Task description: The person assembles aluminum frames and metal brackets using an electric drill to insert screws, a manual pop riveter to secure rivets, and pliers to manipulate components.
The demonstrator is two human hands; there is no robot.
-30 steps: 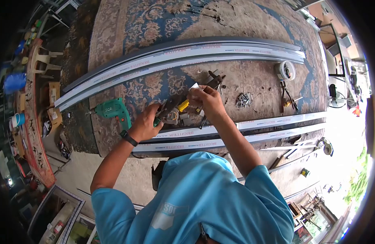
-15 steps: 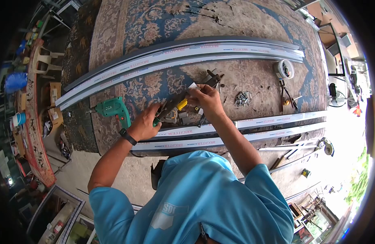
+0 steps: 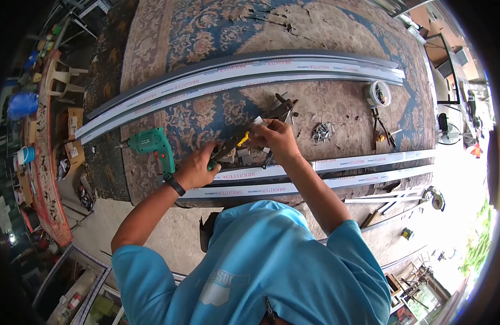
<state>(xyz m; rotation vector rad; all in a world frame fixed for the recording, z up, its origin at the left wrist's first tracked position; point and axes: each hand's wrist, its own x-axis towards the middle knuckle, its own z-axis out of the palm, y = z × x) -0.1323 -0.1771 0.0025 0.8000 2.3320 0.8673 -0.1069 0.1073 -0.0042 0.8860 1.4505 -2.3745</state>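
My left hand (image 3: pixel 197 169) is closed round the green handle of a file (image 3: pixel 226 147), whose flat dark blade slants up to the right. Above and right of the blade, my right hand (image 3: pixel 278 143) pinches a small pale metal piece (image 3: pixel 258 120) between thumb and fingers; the fingertips are partly smeared by motion. A yellow tool part (image 3: pixel 243 140) shows beside the blade. Small grey metal pieces (image 3: pixel 244 157) lie just below it, between the hands. To the left of my left hand, a green power drill (image 3: pixel 151 145) rests on its side.
Long wrapped aluminium profiles (image 3: pixel 206 80) cross the carpeted table (image 3: pixel 336 32) behind the hands, with more profiles (image 3: pixel 369 161) along the near edge. On the right are a pile of screws (image 3: pixel 323 131), pliers (image 3: pixel 384 128) and a white tub (image 3: pixel 379 94). A dark clamp-like tool (image 3: pixel 283 106) lies ahead.
My right hand has dropped slightly and its fingers have shifted round the small piece. My left hand has moved a little to the right, still gripping the file.
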